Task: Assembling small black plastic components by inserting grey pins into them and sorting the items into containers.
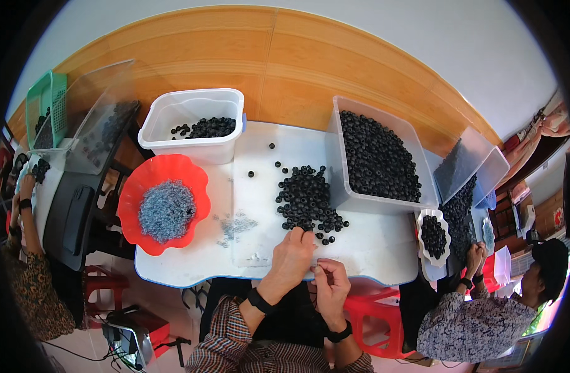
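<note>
My left hand (290, 256) is closed at the near edge of a loose pile of small black round pieces with holes (302, 196). Its fingers curl down, and whatever they hold is hidden. Just to the right and nearer to me, my right hand (331, 285) pinches with thumb and forefinger over the table's front edge. A tiny pale bit shows at its fingertips, too small to name. On the white table (191, 264), small translucent pieces (237, 225) lie scattered left of the pile. A red scalloped bowl (128, 208) holds many more bluish translucent pieces.
A white tub (191, 149) with some black pieces stands at the back left. A translucent bin (384, 204) full of them stands at the back right, near a white scalloped dish (445, 253). People work at left (33, 292) and right (477, 323). Red stools (378, 320) stand below.
</note>
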Demonstrator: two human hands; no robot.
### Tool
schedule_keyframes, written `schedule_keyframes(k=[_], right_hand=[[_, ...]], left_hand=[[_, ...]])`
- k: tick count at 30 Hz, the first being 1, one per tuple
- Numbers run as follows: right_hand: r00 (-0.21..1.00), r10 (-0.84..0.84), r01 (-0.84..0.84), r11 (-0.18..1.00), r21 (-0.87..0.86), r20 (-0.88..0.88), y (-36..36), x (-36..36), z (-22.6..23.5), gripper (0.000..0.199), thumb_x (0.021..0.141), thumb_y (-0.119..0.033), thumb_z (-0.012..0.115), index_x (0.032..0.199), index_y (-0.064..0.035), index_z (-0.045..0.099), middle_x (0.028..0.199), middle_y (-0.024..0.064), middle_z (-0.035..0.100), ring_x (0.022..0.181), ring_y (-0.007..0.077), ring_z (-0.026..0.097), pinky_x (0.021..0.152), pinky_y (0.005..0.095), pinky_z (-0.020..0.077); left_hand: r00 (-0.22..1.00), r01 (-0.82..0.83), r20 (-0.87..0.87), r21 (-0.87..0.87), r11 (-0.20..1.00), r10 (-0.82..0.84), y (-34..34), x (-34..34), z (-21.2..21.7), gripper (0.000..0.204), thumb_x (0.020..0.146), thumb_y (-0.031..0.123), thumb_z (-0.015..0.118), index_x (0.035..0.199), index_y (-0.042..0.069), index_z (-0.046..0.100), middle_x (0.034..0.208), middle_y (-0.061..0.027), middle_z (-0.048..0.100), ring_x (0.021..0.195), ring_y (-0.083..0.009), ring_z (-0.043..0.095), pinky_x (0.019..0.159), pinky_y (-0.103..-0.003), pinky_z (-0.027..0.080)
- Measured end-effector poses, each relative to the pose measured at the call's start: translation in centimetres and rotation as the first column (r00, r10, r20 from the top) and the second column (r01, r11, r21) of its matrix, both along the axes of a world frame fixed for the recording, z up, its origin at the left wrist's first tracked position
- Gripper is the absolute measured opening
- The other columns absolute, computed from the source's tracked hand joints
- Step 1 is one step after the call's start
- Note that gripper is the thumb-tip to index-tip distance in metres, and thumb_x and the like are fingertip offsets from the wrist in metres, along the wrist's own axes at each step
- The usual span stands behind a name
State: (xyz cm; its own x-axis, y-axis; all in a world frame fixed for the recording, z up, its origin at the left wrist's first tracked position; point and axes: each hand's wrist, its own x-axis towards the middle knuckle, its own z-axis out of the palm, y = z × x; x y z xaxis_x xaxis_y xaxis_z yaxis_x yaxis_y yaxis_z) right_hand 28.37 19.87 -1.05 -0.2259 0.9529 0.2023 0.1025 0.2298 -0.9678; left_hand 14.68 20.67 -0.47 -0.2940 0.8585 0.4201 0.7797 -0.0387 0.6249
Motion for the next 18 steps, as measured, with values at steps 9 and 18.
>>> schedule_keyframes(k=[9,18], right_hand=[[0.997,0.024,-0.027,0.999,-0.04,-0.068,-1.0,0.2,1.4,0.007,0.089,0.003,0.062,0.096,0.002,0.061,0.108,0.0117,0.061,0.077,0.0116,0.062,0.064,0.0224,0.052],[0.895,0.22,0.078,0.781,-0.62,0.389,-10.5,2.5,19.0,0.017,0.092,-0.02,0.059,0.092,-0.0076,0.069,0.106,0.012,0.065,0.096,0.0217,0.059,0.071,0.0298,0.0525]], left_hand=[[0.901,0.057,0.417,0.151,0.987,-0.116,-1.8,-0.4,0.3,0.02,0.081,0.001,0.069,0.099,0.002,0.061,0.096,-0.0103,0.057,0.077,-0.0238,0.065,0.061,-0.033,0.053],[0.045,0.146,0.891,0.442,0.885,-0.452,-6.7,-2.5,1.4,0.025,0.085,-0.014,0.061,0.108,-0.004,0.063,0.109,-0.0083,0.055,0.099,-0.0233,0.068,0.088,-0.035,0.057]])
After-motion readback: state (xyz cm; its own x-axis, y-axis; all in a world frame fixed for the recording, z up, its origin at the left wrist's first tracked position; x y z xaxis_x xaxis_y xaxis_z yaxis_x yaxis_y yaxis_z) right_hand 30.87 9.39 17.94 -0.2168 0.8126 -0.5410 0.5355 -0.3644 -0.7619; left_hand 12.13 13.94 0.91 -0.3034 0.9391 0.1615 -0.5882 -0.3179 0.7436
